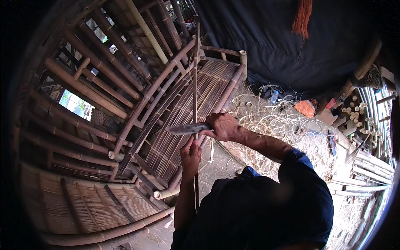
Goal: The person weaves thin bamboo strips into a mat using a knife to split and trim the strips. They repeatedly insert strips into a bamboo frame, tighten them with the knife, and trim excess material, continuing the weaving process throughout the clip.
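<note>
My right hand [225,126] is closed round the handle of a broad-bladed knife [185,128], whose blade points to the left. The blade lies across a long, thin bamboo strip [195,87] that runs from the far end of the view down past my body. Just below the blade, my left hand [191,156] grips the strip between thumb and fingers. How deep the edge sits in the strip, if at all, I cannot tell.
A slatted bamboo bench [166,154] stands ahead to the left, beside a bamboo-pole wall [96,62]. Pale shavings [266,141] cover the floor at right. A dark sheet [266,46] hangs at the back. Bundled bamboo poles [356,112] lie far right, near an orange bag [305,108].
</note>
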`<state>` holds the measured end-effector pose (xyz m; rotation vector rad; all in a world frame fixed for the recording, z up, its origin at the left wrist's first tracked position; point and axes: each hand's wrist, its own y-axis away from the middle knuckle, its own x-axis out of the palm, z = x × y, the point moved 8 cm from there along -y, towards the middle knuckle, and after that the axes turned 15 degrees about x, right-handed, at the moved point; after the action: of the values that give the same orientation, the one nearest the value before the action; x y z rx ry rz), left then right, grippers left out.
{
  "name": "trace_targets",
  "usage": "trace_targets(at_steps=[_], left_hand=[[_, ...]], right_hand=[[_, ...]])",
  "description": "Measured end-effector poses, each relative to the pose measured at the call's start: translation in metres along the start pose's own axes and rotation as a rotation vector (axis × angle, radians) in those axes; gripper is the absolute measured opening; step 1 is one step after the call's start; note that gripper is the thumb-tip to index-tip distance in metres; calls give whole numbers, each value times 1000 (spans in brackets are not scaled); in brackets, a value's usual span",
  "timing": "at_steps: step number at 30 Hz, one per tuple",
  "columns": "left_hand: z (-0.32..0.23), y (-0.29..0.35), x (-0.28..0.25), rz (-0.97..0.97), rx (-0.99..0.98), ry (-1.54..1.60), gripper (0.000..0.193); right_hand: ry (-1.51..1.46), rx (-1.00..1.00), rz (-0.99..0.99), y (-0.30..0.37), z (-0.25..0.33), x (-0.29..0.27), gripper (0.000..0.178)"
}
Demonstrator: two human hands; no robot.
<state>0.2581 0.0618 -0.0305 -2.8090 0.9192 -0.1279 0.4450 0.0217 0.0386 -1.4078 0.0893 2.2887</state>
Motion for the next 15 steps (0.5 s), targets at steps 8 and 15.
trace_targets(at_steps=[8, 15], left_hand=[[-23, 76, -13, 147, -201, -10, 37], [-34, 108, -28, 262, 43, -449, 40]], right_hand=[[77, 237, 45, -43, -81, -12, 69], [12, 278, -51, -43, -91, -19, 73]])
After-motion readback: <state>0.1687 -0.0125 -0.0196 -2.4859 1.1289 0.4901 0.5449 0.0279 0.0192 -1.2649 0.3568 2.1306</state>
